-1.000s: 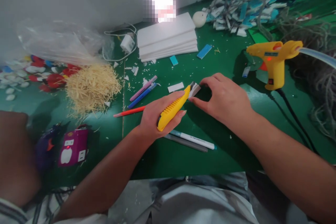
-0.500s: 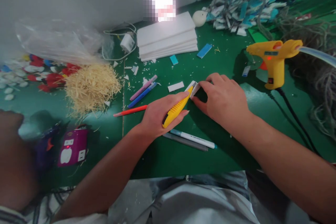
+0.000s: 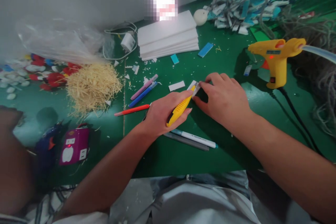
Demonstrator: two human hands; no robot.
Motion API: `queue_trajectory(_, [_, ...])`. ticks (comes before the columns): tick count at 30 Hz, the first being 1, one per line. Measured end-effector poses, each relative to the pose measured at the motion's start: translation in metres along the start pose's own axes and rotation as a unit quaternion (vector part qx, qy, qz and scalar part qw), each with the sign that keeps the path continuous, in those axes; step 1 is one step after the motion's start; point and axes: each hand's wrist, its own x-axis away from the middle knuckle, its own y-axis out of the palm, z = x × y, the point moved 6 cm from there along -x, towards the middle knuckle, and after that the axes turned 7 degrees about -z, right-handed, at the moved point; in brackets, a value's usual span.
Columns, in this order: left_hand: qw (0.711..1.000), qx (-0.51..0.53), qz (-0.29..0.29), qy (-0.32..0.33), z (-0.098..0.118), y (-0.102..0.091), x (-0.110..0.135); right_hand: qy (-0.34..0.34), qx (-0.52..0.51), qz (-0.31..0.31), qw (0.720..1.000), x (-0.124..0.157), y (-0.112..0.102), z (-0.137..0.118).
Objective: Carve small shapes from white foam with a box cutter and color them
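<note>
My left hand (image 3: 165,112) is closed around a yellow utility knife (image 3: 181,107), its tip set against a small white foam piece (image 3: 193,86) on the green table (image 3: 168,154). My right hand (image 3: 223,99) presses down on that foam piece with bent fingers, pinching its edge just right of the blade. Two pens, one white with a teal cap (image 3: 194,139) and one grey (image 3: 187,141), lie just below my hands.
A yellow glue gun (image 3: 275,57) stands at the right with its cord trailing toward me. White foam sheets (image 3: 168,36) are stacked at the back. A straw pile (image 3: 91,85), coloured markers (image 3: 143,89), a red pen (image 3: 131,110) and a purple device (image 3: 75,145) lie left.
My left hand has slid forward along the knife, covering more of its yellow handle, and the blade has pressed closer into the foam piece. My right hand stays on the piece.
</note>
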Motion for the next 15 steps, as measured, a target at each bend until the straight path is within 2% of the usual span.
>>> queue_trajectory(6, [1.000, 0.015, 0.023, -0.015, -0.006, -0.003, -0.006, -0.007, 0.008, 0.003, 1.000, 0.000, 0.000, 0.001])
queue_trajectory(10, [1.000, 0.011, 0.000, -0.018, -0.007, -0.003, -0.008, -0.018, -0.001, 0.013, 1.000, 0.000, 0.000, 0.001])
queue_trajectory(15, [0.994, -0.039, -0.043, -0.091, -0.014, 0.004, -0.010, -0.024, -0.019, 0.022, 0.999, -0.001, 0.003, 0.000])
